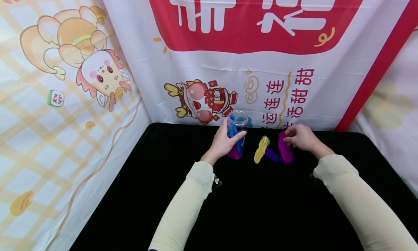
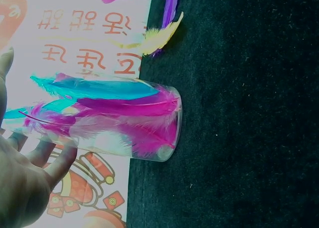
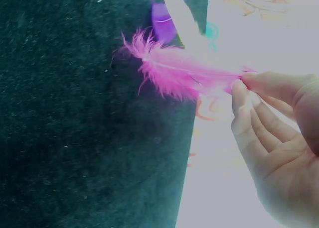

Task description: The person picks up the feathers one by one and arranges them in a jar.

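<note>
My left hand [image 1: 225, 140] grips a clear, open-topped jar [image 1: 239, 117] near the back of the table, its thumb across the side. Inside the jar are several feathers, among them a blue feather [image 2: 117, 88] and a magenta feather [image 2: 129, 108]. Between thumb and forefinger, my right hand [image 3: 284, 118] pinches one end of another magenta feather [image 3: 174, 71], whose fluffy end points away from the fingers. A yellow feather [image 1: 261, 149] and a purple feather [image 1: 273, 155] lie between the jar and my right hand, the yellow one partly over the purple one.
The black-covered table [image 1: 261, 207] ends just behind the jar, where a printed white and red backdrop [image 1: 202, 69] hangs. At the left stands a checked cloth wall [image 1: 65, 135] with cartoon prints.
</note>
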A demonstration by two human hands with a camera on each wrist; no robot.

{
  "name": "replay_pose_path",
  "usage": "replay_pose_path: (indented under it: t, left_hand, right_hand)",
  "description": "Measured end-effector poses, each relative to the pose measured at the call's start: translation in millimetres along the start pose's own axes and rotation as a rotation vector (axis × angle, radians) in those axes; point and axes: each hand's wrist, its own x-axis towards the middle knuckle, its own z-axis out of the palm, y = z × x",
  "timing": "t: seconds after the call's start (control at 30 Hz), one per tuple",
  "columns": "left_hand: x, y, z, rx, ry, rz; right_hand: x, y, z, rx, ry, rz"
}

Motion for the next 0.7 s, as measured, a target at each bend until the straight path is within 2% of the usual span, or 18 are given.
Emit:
replay_pose_path:
  t: [0.4, 0.7]
  left_hand:
    - [0.0, -1.6, -1.5, -0.007, -0.018, -0.014]
    - [-0.1, -0.9, -1.3, -0.004, -0.019, -0.009]
  right_hand:
    - [-3.1, -21.4, -14.5, 0.088, 0.049, -0.004]
    - [-3.0, -35.0, -21.1, 0.068, 0.102, -0.044]
